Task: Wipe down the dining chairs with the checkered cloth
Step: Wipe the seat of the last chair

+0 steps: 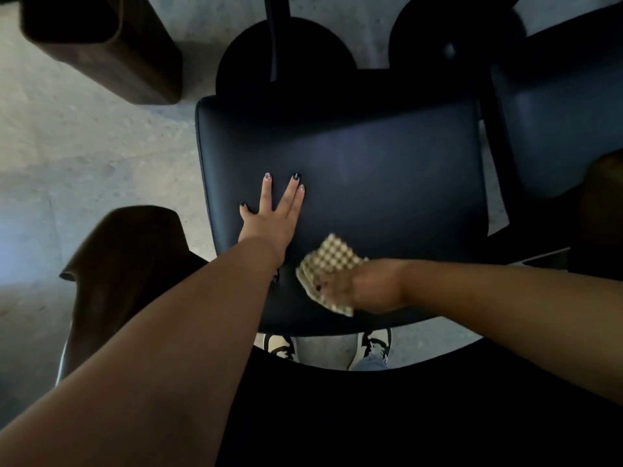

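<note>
A: Head view, only one. Progress?

B: Mid-wipe, I'd say. Right hand (pixel 367 286) has the checkered cloth (pixel 328 269) pressed on the dark chair seat (pixel 371 170), lower centre of the frame, near the seat's front edge. The seat shows no streaks or marks, so how much is wiped already, can't tell. Judging by the cloth's spot, most of the seat above it is probably left.

A: Other chairs?

B: Second dark seat (pixel 556 112) at upper right, a brown chair (pixel 124 257) at lower left, another brown piece (pixel 101 45) at upper left. No cloth near any of them; I'd guess they remain.

A: Grip state?

B: Right hand's fingers are curled over the cloth, holding it down. It's blurred, so finger detail is poor. The cloth sticks out above and left of the knuckles and a little below them.

A: Left?

B: Left hand (pixel 269 217) lies flat on the seat, fingers straight and spread, holding nothing, probably bracing the chair. It sits up and left of the cloth, near but apart.

A: Anything else?

B: Shoes (pixel 279 347) on the floor, below the seat edge.
</note>
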`<control>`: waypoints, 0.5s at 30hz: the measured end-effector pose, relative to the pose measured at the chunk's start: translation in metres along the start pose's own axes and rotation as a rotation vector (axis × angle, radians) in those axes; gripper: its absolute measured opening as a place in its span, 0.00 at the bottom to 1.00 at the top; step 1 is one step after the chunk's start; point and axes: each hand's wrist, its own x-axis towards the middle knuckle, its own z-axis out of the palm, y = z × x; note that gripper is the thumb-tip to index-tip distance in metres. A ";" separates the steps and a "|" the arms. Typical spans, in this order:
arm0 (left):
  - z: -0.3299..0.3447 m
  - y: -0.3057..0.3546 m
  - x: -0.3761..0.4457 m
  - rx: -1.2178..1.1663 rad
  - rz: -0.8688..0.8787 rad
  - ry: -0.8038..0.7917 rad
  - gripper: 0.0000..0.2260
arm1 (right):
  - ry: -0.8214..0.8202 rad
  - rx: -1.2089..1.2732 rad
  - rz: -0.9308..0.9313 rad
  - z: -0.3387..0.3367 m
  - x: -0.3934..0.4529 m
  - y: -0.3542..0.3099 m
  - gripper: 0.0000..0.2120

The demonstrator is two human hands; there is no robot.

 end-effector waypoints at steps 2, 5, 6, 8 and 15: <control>-0.006 -0.002 -0.001 0.020 0.000 -0.005 0.71 | 0.386 0.306 0.227 -0.035 -0.016 0.010 0.17; -0.017 -0.011 0.003 -0.261 -0.236 0.024 0.70 | 1.113 0.387 0.657 -0.081 -0.044 0.049 0.17; -0.018 -0.014 0.007 -0.406 -0.311 0.002 0.71 | 1.237 0.352 0.764 -0.093 -0.055 0.065 0.22; -0.018 -0.017 0.014 -0.582 -0.372 -0.043 0.71 | 1.404 0.369 0.965 -0.108 -0.070 0.097 0.27; -0.005 -0.011 0.026 -0.678 -0.402 0.005 0.69 | 0.988 0.573 1.622 -0.095 -0.021 0.158 0.29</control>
